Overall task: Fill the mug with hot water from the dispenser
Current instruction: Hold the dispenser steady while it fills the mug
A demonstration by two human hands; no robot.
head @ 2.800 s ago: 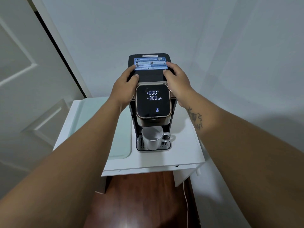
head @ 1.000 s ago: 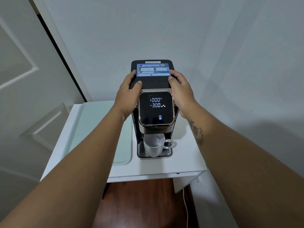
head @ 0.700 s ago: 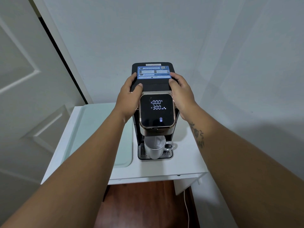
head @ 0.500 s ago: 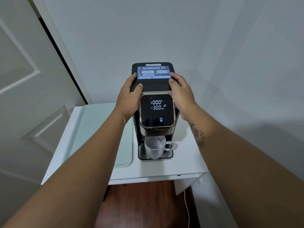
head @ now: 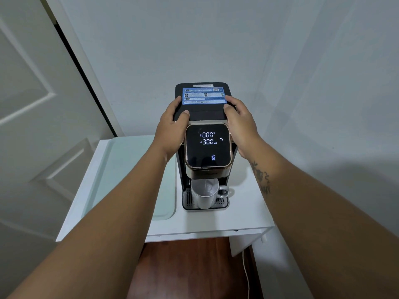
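Note:
A black water dispenser with a gold-trimmed touch panel stands on a small white table. Its lit display reads 000 and 300 ml. A white mug stands upright on the drip tray under the spout, handle to the right, and a thin stream seems to run into it. My left hand grips the dispenser's left side near the top, thumb on the lid. My right hand grips its right side the same way.
A pale green glass inset covers the table's left part. A white panelled door stands at the left, white walls behind and to the right. A white cable hangs down over the dark wooden floor.
Both hands keep their hold on the dispenser's sides. The small mark at the right of the display has shifted. The view has moved slightly.

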